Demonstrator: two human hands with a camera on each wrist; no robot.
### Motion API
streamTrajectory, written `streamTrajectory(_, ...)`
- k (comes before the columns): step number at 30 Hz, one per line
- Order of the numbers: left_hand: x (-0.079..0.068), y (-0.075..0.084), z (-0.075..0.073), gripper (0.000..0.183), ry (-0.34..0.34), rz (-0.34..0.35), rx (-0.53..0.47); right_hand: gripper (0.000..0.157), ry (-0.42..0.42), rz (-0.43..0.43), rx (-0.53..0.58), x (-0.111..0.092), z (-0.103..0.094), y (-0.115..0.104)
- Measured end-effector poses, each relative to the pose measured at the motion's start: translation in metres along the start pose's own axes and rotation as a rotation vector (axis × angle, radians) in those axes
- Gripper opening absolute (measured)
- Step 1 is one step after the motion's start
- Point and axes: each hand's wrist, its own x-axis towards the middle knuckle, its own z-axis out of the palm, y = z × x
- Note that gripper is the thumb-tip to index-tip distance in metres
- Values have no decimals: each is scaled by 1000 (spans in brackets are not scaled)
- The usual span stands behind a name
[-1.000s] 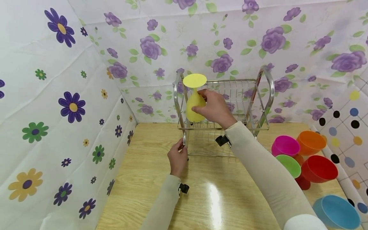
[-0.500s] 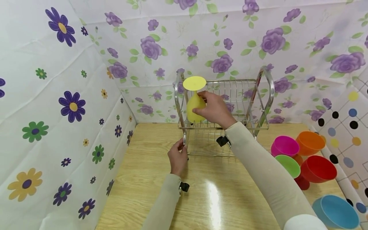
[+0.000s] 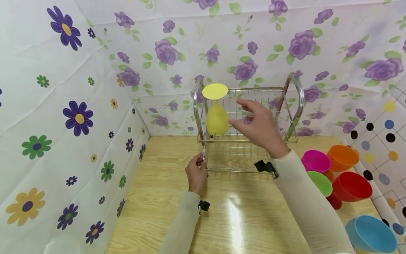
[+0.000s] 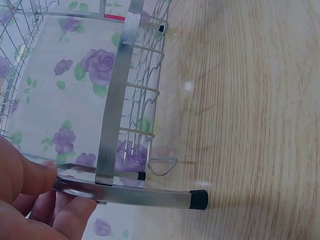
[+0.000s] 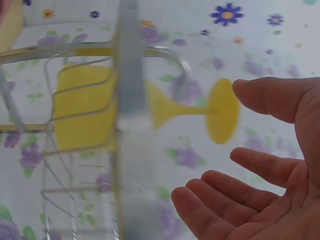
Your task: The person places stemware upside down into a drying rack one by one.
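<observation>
A yellow goblet (image 3: 217, 120) stands upside down at the left end of the upper tier of a metal dish rack (image 3: 253, 141), its round foot on top. Just to its right, my right hand (image 3: 261, 127) is apart from it, thumb and fingers spread with nothing between them. In the right wrist view the goblet's bowl (image 5: 82, 110) sits behind the rack's wires. My left hand (image 3: 196, 173) grips the rack's front left leg low down. The left wrist view shows thumb and fingers around that metal leg (image 4: 125, 194), which ends in a black cap.
On the table's right side stand several goblets: magenta (image 3: 315, 161), orange (image 3: 343, 157), green (image 3: 319, 183) and red (image 3: 352, 187). A blue cup (image 3: 371, 233) is nearest on that side. Flower-patterned cloth walls (image 3: 165, 70) enclose the wooden table (image 3: 165, 211).
My right hand has let go of the yellow goblet and moved right, its fingers spreading. The goblet stays on the rack's upper tier. The left hand has not moved.
</observation>
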Motion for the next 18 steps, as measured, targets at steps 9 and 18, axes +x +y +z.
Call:
streamTrajectory(9, -3, -3, 3, 28, 17, 19, 23, 61, 266, -70, 55, -90, -50, 8)
streamTrajectory(18, -4, -1, 5, 26, 20, 14, 10, 69, 365, 41, -35, -160, -80, 34)
